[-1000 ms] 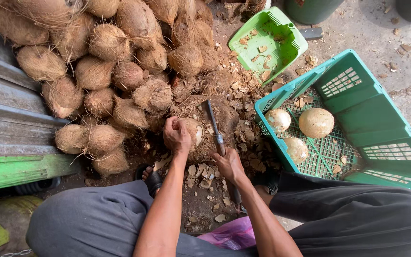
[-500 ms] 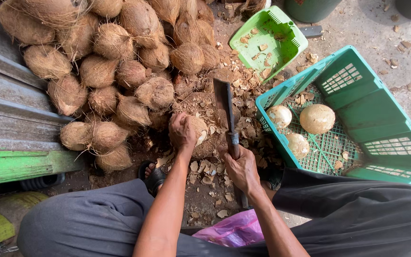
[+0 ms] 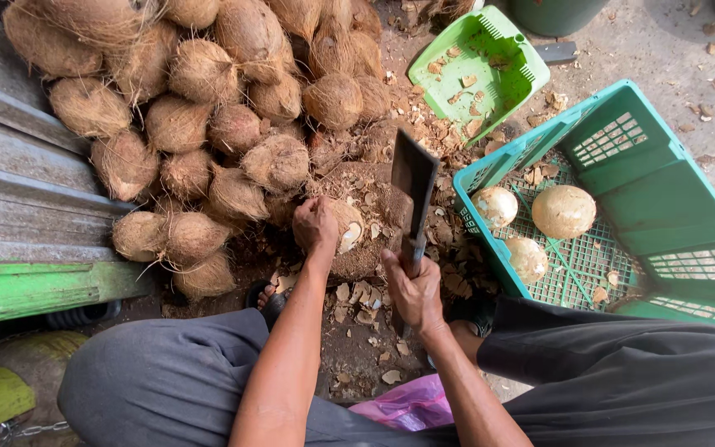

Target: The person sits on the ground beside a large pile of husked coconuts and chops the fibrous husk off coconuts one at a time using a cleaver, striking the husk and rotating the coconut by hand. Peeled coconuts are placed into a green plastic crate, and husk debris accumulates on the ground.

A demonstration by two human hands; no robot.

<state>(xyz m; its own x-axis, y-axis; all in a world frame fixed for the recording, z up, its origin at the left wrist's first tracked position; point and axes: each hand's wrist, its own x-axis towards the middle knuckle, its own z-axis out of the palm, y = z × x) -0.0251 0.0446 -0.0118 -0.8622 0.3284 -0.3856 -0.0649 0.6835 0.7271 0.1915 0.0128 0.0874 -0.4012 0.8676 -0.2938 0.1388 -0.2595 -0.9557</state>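
Since half a second ago the cleaver (image 3: pixel 414 192) has swung up and now stands raised above the chopping block (image 3: pixel 374 217), its dark flat blade seen broad-side and tilted slightly, whereas a full second ago it lay low beside the block. Its handle is gripped by the right hand (image 3: pixel 414 290), fingers curled tight around it, just at the near edge of the block. On top of the block, toward its left side, the left hand (image 3: pixel 316 223) clamps a partly husked coconut (image 3: pixel 346 227), fingers wrapped over its crown so that only a pale cut face shows on the side toward the blade. Blade and coconut are apart, the blade up and to the right of the fruit. Left of and beyond the block rises a heap of brown hairy coconuts (image 3: pixel 200 108), the nearest ones just beside the block. Right of the block sits a teal plastic crate (image 3: pixel 664 190) with three peeled pale coconuts (image 3: pixel 563 210) lying on its mesh floor. Beyond the block, at the far right of it, a small green basket (image 3: pixel 511 62) holds a few husk scraps. Shell chips (image 3: pixel 357 294) litter the ground around the block, thickest on its near side, between the person's knees.
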